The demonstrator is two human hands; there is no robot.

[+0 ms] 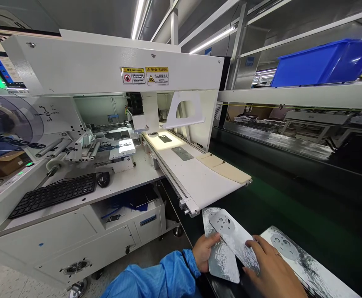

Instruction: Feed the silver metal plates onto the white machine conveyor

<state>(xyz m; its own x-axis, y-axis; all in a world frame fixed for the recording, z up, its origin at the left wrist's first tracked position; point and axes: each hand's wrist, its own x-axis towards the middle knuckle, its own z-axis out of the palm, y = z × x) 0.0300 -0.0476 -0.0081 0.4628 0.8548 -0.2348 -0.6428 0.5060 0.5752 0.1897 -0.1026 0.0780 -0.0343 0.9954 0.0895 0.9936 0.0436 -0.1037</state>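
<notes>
My left hand is closed on the edge of a grey-and-white patterned phone back cover, its thumb on top. Over this cover, at an angle, lies a second phone back cover with a round camera area full of holes. My right hand grips the lower right end of that upper cover between thumb and fingers. Beside and partly beneath my right hand rests another patterned cover, seemingly on top of a stack. Both hands are just in front of the machine's white conveyor belt.
Dark flat covers lie on the conveyor, which runs into a white machine. A cream board sits along the belt's right side. Keyboard and mouse are at left. A blue bin stands on the upper right shelf.
</notes>
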